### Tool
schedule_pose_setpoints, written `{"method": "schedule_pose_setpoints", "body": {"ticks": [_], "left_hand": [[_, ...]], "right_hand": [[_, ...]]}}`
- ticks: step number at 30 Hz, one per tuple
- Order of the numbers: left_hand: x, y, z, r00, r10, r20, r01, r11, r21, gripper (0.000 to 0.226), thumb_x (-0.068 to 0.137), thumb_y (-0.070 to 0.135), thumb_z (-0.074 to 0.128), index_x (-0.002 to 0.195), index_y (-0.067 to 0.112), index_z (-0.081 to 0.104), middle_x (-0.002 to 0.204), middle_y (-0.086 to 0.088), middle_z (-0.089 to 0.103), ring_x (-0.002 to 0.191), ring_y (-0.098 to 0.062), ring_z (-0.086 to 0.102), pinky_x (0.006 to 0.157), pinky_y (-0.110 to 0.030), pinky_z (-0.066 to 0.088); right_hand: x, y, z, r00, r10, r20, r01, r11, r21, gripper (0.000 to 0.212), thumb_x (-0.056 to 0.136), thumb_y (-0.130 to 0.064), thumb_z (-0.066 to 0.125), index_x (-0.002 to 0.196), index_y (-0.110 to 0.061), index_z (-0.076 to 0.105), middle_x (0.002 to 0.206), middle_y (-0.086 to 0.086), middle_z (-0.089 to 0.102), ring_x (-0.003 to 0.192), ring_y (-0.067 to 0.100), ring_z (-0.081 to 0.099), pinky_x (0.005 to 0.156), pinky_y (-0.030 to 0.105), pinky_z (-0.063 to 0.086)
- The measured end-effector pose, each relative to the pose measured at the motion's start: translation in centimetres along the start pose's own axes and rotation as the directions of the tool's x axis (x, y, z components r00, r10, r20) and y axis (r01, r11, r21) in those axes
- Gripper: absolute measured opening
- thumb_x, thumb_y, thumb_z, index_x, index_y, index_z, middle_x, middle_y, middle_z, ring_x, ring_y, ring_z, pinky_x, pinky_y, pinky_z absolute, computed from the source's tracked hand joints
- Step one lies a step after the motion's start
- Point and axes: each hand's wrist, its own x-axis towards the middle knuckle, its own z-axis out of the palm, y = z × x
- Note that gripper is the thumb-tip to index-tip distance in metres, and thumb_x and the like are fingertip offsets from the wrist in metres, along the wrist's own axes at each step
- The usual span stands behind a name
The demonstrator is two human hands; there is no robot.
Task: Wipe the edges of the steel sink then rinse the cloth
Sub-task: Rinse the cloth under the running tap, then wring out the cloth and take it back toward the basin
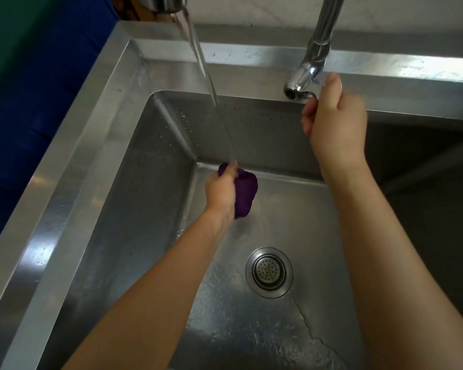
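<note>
A purple cloth (245,192) is bunched up low inside the steel sink (72,166), and my left hand (222,190) grips it from the left. A stream of water (211,92) runs from the spout (166,2) at the top and lands on the cloth and my fingers. My right hand (334,116) is raised at the sink's back edge, its fingers curled round the thin tap lever (309,95) that sticks out from the chrome tap body (302,78).
A round drain strainer (269,272) sits in the wet sink floor toward me from the cloth. The tap's chrome neck (328,22) rises at the back right. A dark second basin (425,182) lies to the right. A blue surface (24,102) borders the sink's left rim.
</note>
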Motion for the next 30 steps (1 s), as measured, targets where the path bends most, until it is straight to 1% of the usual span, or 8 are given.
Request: {"method": "schedule_pose_setpoints", "body": {"ticks": [4,8,12,18,21,24,27,30], "left_hand": [[0.2,0.0,0.0,1.0,0.001,-0.004,-0.001,1.0,-0.015,0.026,0.084,0.027,0.066,0.06,0.018,0.056,0.051,0.002,0.057,0.037,-0.011,0.055,0.041,-0.016,0.042],[0.2,-0.1,-0.1,1.0,0.016,-0.017,-0.016,1.0,0.011,0.025,0.084,0.03,0.066,0.064,0.018,0.057,0.06,0.0,0.059,0.047,-0.015,0.057,0.045,-0.02,0.045],[0.3,-0.4,-0.1,1.0,-0.002,0.0,0.002,1.0,0.0,0.027,0.084,0.032,0.066,0.063,0.018,0.057,0.049,0.003,0.06,0.039,-0.012,0.058,0.041,-0.018,0.044],[0.0,-0.3,0.4,0.999,-0.041,0.009,0.041,0.996,-0.078,0.031,0.088,0.042,0.057,0.09,0.012,0.062,0.097,-0.017,0.066,0.09,-0.034,0.065,0.085,-0.049,0.054],[-0.8,0.1,0.6,0.989,-0.136,0.062,0.145,0.976,-0.164,0.042,0.094,0.044,0.046,0.11,0.008,0.06,0.102,-0.015,0.066,0.086,-0.028,0.067,0.08,-0.039,0.056],[-1.5,0.7,0.7,0.961,-0.214,0.174,0.245,0.953,-0.18,0.046,0.097,0.044,0.035,0.118,0.01,0.057,0.103,-0.014,0.064,0.085,-0.023,0.063,0.076,-0.034,0.052],[-2.5,0.9,0.3,0.933,-0.276,0.23,0.31,0.942,-0.128,0.046,0.099,0.043,0.029,0.114,0.011,0.059,0.1,-0.011,0.065,0.093,-0.02,0.062,0.07,-0.031,0.05],[-3.1,0.8,0.2,0.935,-0.226,0.274,0.264,0.958,-0.111,0.043,0.1,0.042,0.027,0.109,0.014,0.057,0.1,-0.01,0.065,0.099,-0.02,0.06,0.079,-0.03,0.05]], "right_hand": [[-0.1,1.0,-0.1,0.999,0.021,0.03,-0.025,0.99,0.141,0.052,0.1,-0.032,0.025,0.055,-0.023,0.048,0.046,-0.008,0.046,0.041,0.001,0.044,0.047,0.018,0.035],[-0.1,1.7,-0.3,0.996,0.027,0.089,-0.048,0.97,0.24,0.05,0.1,-0.034,0.026,0.059,-0.021,0.05,0.047,-0.008,0.045,0.041,0.002,0.042,0.042,0.015,0.033],[-0.1,2.2,-0.2,0.99,0.027,0.135,-0.068,0.947,0.313,0.05,0.1,-0.035,0.025,0.059,-0.02,0.049,0.044,-0.007,0.043,0.041,0.007,0.037,0.04,0.019,0.029],[-0.6,3.2,0.7,0.995,0.008,0.095,-0.046,0.913,0.406,0.056,0.098,-0.043,0.018,0.066,-0.02,0.058,0.054,-0.002,0.06,0.049,0.011,0.05,0.045,0.022,0.038],[-3.6,5.9,2.3,0.987,-0.11,0.114,0.1,0.991,0.089,0.05,0.093,-0.041,0.023,0.103,-0.015,0.065,0.103,0.007,0.069,0.094,0.018,0.062,0.084,0.035,0.048],[-7.4,9.1,3.4,0.863,-0.185,0.471,0.352,0.888,-0.296,0.055,0.09,-0.043,0.036,0.14,-0.021,0.036,0.15,0.002,0.034,0.134,0.021,0.036,0.111,0.035,0.028],[-7.8,9.7,3.8,0.843,-0.222,0.49,0.404,0.862,-0.305,0.062,0.087,-0.051,0.04,0.142,-0.023,0.033,0.155,0.0,0.023,0.135,0.022,0.033,0.111,0.038,0.028],[-6.8,8.9,3.7,0.796,-0.386,0.465,0.557,0.768,-0.316,0.052,0.086,-0.042,0.045,0.131,-0.016,0.05,0.14,0.007,0.047,0.115,0.029,0.05,0.1,0.04,0.041]]}}
